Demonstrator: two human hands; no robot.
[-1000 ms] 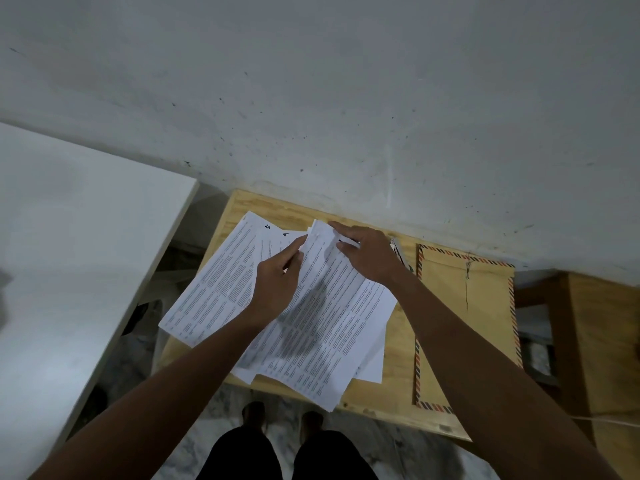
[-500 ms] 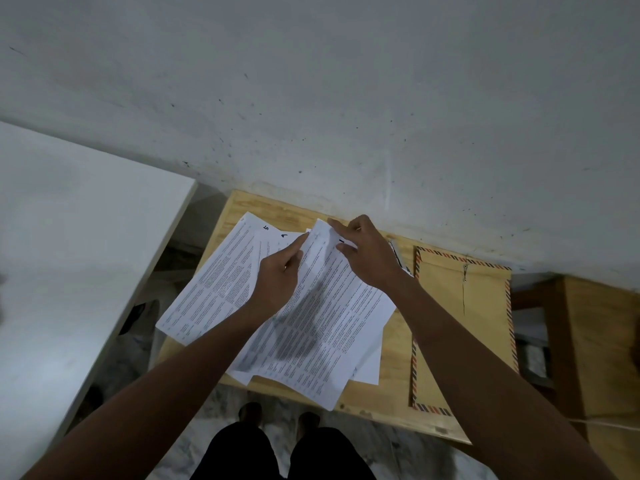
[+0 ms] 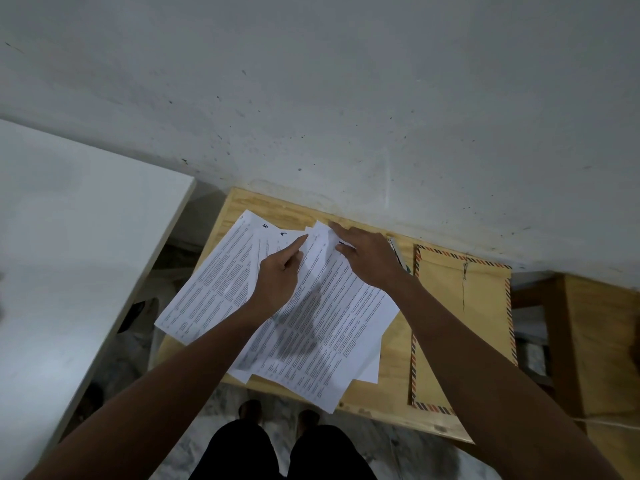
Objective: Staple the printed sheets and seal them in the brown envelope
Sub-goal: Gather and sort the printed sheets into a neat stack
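Note:
Several printed sheets (image 3: 332, 327) lie fanned out on a small wooden table (image 3: 391, 393), some hanging over its near edge. My left hand (image 3: 277, 278) rests on the sheets, its forefinger stretched out toward the top edge of the upper sheet. My right hand (image 3: 367, 254) lies over the top corner of that sheet, forefinger straight, thumb and other fingers at the paper's bent edge. A brown envelope (image 3: 460, 323) with a striped border lies flat to the right of the sheets. No stapler shows clearly.
A grey wall stands right behind the table. A white tabletop (image 3: 69, 258) fills the left. Wooden furniture (image 3: 602, 341) stands at the right. A thin pen-like object (image 3: 398, 252) peeks out beside my right wrist. My feet are on the floor below.
My right hand has opened out, its forefinger now stretched over the sheet's top corner. My left forefinger has straightened toward the same corner. The sheets have barely shifted.

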